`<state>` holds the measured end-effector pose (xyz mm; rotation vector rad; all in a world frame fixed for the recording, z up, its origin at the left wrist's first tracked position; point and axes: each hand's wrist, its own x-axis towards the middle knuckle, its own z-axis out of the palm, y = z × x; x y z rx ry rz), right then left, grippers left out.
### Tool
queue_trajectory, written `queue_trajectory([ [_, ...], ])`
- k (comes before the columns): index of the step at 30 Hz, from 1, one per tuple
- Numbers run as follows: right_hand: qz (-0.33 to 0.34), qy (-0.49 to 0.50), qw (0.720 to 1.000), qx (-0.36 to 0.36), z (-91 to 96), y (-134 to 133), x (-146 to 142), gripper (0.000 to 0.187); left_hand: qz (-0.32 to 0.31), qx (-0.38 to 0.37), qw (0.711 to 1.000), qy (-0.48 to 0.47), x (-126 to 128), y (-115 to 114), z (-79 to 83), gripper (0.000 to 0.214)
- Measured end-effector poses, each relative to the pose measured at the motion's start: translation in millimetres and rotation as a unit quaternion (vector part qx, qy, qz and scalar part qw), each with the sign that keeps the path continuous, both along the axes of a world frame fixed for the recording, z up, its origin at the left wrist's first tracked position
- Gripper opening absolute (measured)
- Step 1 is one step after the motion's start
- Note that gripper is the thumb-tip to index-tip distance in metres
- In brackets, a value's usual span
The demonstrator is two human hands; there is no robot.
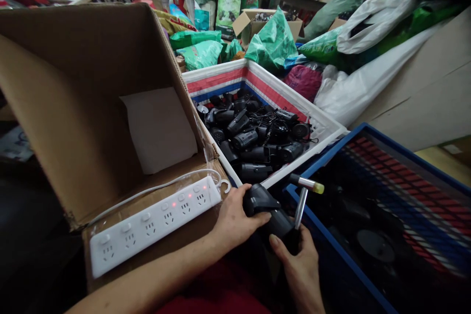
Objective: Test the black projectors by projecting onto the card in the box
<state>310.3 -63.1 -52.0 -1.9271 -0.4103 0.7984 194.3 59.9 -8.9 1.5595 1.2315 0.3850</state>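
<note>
A black, rounded plastic device [270, 208] is between my hands, tilted, with its broad end up and left. My left hand [235, 218] wraps round its upper left side, thumb lying across the front. My right hand [300, 260] is closed at the device's lower end, thumb on the near side. From beside its fingers rises the silver shaft of a small hammer [301, 206], whose head has a yellow tip. The grip is hidden among the fingers and black parts. Similar black devices [245, 140] with cables lie heaped in the white crate [312, 144] just beyond.
At left, a white power strip [154, 225] with red lights lies on a cardboard surface before an open cardboard box [44, 83]. A blue crate [353, 255] with dark items stands at right. Green bags [274, 41] and sacks crowd the background.
</note>
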Motion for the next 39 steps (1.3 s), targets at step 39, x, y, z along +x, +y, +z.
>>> queue_trajectory([
  [39,-0.130,0.608,0.781,0.057,9.7,3,2,0.056,-0.024,-0.164,0.978,-0.128,14,12,-21.8,0.049],
])
